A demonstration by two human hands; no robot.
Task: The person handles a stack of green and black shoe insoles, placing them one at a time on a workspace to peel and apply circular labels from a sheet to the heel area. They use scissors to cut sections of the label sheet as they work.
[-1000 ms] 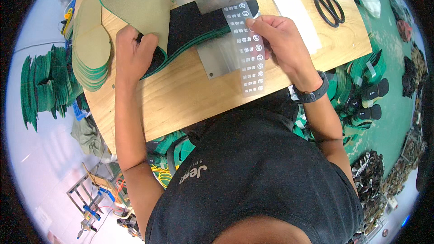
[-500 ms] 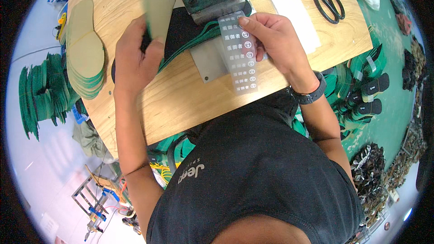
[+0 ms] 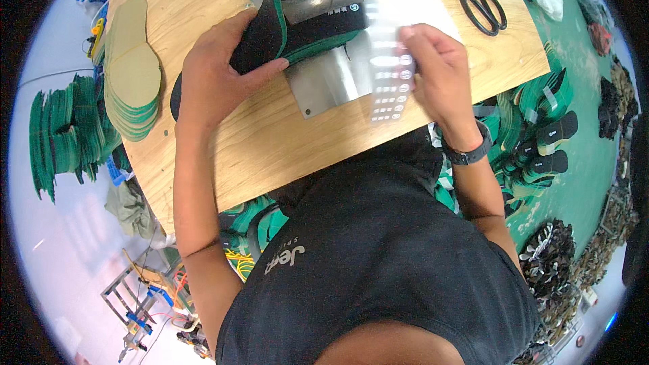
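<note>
Under the head of a press (image 3: 318,3) lies a stack of black insoles with green undersides (image 3: 324,34), partly over a metal plate (image 3: 328,84). White print shows on the top insole's black face. My left hand (image 3: 220,78) is closed round the stack's left end, thumb at its near edge. One insole (image 3: 274,13) bends upright from that hand beside the press. Between the thumb and fingers of my right hand (image 3: 439,67) is a clear strip with rows of white transfers (image 3: 391,84), blurred by motion and off to the right of the stack.
Tan-faced insoles (image 3: 132,61) lie piled on the wooden table (image 3: 243,162) at left. Black-handled scissors (image 3: 481,3) and a white sheet (image 3: 439,7) lie on the right. Bundled green insoles (image 3: 71,128) stand beyond the left edge; more bundles (image 3: 541,149) sit past the right edge.
My right hand has drawn the transfer strip rightward off the insole, uncovering white print. My left hand has shifted right; the insole raised beside it now turns its black face and green edge into view.
</note>
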